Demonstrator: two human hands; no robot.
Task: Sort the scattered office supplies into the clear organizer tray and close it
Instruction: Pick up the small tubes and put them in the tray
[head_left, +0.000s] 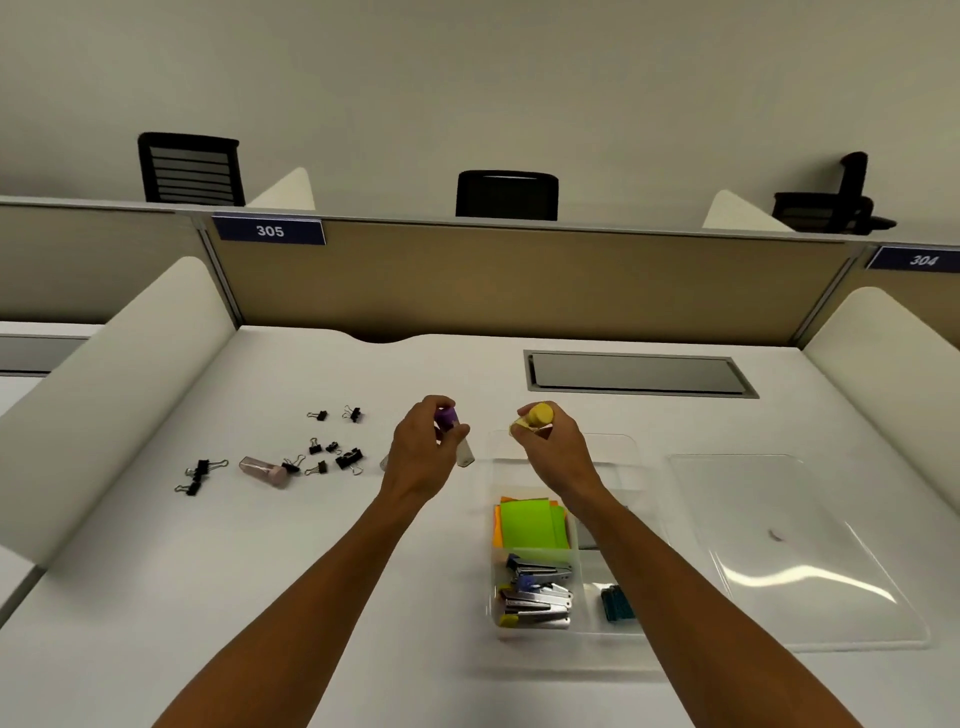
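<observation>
Two bare forearms reach out over the white desk (156, 597). Below the right wrist sits the clear tray (587, 636), lid off. Its nearest left cell holds staplers (535, 592), the small cell beside them a teal block (617, 603); I cannot tell what it is. Further in, just under the right forearm, lie green and orange notes (527, 522). The tray's far cell, right beneath the right hand, looks bare. The clear lid (795, 551) lies flat on the desk to the right of that arm, apart from the tray.

The right hand (558, 447) is closed around a yellow-capped tube (535, 415), cap pointing away from the person, held above the tray's far end. The left hand (421, 449), just left of the tray, grips a purple-capped tube (453, 434) between thumb and fingers, its clear body hanging down.

Left of the left hand, loose on the desk, are black clips (332, 454), more of them (200, 474) further left, and a pink tube (263, 471) lying on its side among them. Something small and clear peeks out from behind the left wrist; I cannot make it out.

Beyond the hands a grey hatch (639, 374) is set into the desk, then a tan partition (519, 280) with labels 305 (270, 230) and 304 (922, 259), and black chairs (506, 195) behind it
</observation>
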